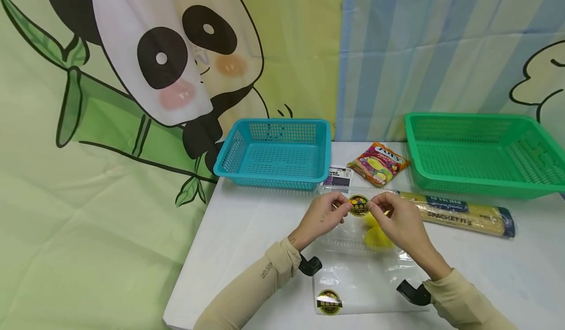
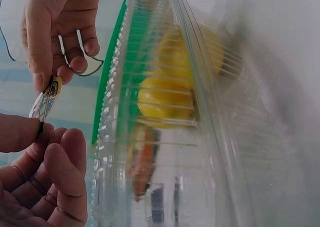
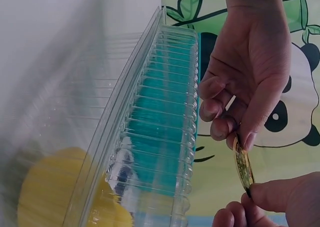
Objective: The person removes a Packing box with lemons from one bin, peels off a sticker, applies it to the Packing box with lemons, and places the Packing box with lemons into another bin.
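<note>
Between my two hands is a round black-and-gold sticker (image 1: 359, 205), stretched by its opposite edges. My left hand (image 1: 323, 216) pinches its left edge with thumb and forefinger; my right hand (image 1: 400, 220) pinches the right edge the same way. Below them a clear plastic clamshell box (image 1: 337, 239) stands on the table, with yellow fruit (image 1: 378, 238), lemon-like, inside its right part. In the left wrist view the sticker (image 2: 48, 99) is seen nearly edge-on, held above the box. Part of the fruit is hidden by my right hand.
A clear sheet (image 1: 366, 291) with another round sticker (image 1: 329, 301) lies in front of the box. Behind are a blue basket (image 1: 273, 177), a candy bag (image 1: 378, 164), a dark-printed packet (image 1: 337, 176) and a green basket (image 1: 476, 180). A spaghetti pack (image 1: 463, 215) lies right.
</note>
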Available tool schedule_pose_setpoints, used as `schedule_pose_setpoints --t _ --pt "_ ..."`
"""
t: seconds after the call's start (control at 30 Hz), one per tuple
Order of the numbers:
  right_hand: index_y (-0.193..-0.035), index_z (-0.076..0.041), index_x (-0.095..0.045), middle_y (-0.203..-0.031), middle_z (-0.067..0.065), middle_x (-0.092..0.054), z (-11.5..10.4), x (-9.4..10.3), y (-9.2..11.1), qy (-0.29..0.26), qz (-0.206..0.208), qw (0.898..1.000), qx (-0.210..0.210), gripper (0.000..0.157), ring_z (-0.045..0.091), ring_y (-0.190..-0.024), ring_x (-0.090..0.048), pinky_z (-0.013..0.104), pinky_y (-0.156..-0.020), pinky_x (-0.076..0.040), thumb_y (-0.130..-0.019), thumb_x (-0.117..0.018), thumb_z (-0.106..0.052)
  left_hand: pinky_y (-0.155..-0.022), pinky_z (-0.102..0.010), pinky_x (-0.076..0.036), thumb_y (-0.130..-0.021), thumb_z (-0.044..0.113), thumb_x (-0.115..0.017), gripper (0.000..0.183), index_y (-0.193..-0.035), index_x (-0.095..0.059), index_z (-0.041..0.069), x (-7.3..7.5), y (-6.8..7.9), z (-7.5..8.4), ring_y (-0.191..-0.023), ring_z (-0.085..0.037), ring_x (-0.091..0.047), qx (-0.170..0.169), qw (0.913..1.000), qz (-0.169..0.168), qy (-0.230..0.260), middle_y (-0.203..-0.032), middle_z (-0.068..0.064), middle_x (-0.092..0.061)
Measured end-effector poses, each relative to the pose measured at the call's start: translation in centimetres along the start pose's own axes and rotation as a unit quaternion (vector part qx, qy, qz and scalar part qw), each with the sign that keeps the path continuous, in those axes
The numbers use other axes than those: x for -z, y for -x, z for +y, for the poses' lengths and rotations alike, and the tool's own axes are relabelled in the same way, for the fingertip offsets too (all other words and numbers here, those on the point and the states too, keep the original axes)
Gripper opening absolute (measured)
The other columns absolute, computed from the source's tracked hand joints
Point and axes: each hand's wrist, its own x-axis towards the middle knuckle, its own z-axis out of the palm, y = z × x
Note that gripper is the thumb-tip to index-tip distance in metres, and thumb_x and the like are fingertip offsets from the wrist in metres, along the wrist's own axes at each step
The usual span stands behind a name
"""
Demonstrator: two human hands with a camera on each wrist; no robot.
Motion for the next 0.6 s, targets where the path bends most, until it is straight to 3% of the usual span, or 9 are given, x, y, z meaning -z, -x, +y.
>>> schedule_pose_setpoints --t 0.13,0.33,0.43,0.6 --pt "-0.09 -0.012 -0.07 -0.079 -0.002 -0.069 0.3 -0.1 -0.1 0.005 -0.017 1.0 -0.016 0.013 0.01 -0.07 -0.06 0.026 -0.065 -0.05 -0.096 -0.069 -0.023 -0.057 -0.019 -0.048 -0.101 0.024 -0.062 0.014 -0.097 -0.069 0.012 -0.2 -0.3 -0.2 -0.065 -0.004 -0.057 -0.011 0.9986 0.016 -0.049 -0.082 0.003 -0.066" --pt "-0.085 -0.011 -0.07 -0.084 0.005 -0.068 0.8 -0.4 -0.2 0.029 -0.021 0.999 -0.015 0.015 0.017 -0.072 -0.059 0.032 -0.065 -0.046 -0.095 -0.069 -0.023 -0.058 -0.018 -0.044 -0.101 0.023 -0.063 0.014 -0.094 -0.069 0.012 -0.5 -0.8 -0.4 -0.066 -0.003 -0.053 -0.039 0.9898 0.035 -0.133 -0.081 0.004 -0.067" --pt "-0.08 -0.012 -0.07 -0.097 0.013 -0.069 1.0 -0.6 -0.1 0.039 -0.01 0.999 -0.012 0.017 0.027 -0.083 -0.062 0.041 -0.07 -0.047 -0.094 -0.07 -0.022 -0.058 -0.018 -0.044 -0.1 0.022 -0.064 0.013 -0.092 -0.068 0.013 -0.7 -1.0 -0.4 -0.067 -0.003 -0.053 -0.037 0.9868 0.035 -0.154 -0.079 0.005 -0.066" --pt "-0.074 -0.009 -0.067 -0.106 0.023 -0.067 1.3 -1.0 -0.1 0.044 0.008 0.999 -0.01 0.019 0.042 -0.108 -0.058 0.061 -0.09 -0.044 -0.091 -0.072 -0.017 -0.055 -0.017 -0.041 -0.099 0.022 -0.064 0.014 -0.088 -0.067 0.015 -0.9 -1.4 -0.3 -0.065 -0.004 -0.051 -0.04 0.9787 0.034 -0.198 -0.078 0.006 -0.062"
